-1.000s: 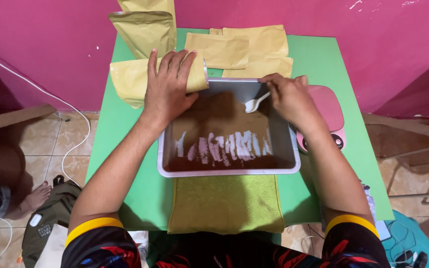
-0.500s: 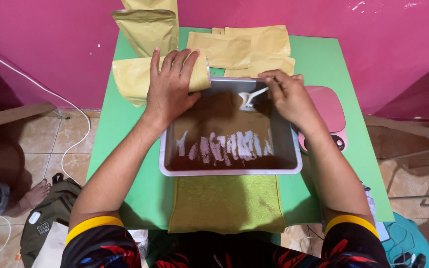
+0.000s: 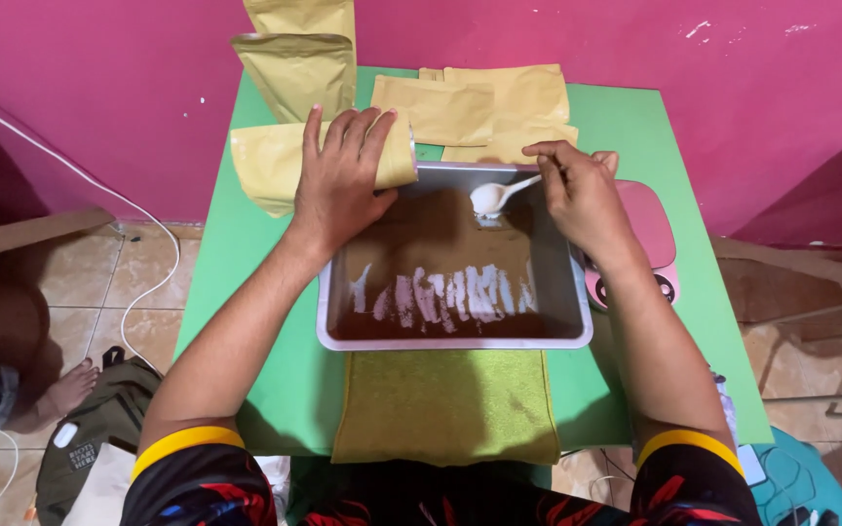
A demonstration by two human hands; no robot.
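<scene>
Left hand clamped on soft pouch; right hand pinching light, stiff spoon by handle, frame centre.

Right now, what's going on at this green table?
A person's left hand holds a tan pouch lying at the far edge of a metal tray of brown powder. The right hand holds a white spoon over the powder. More pouches lie behind, and a pink scale sits beside the tray.

Single head view, looking steeply down, close over green table.
</scene>
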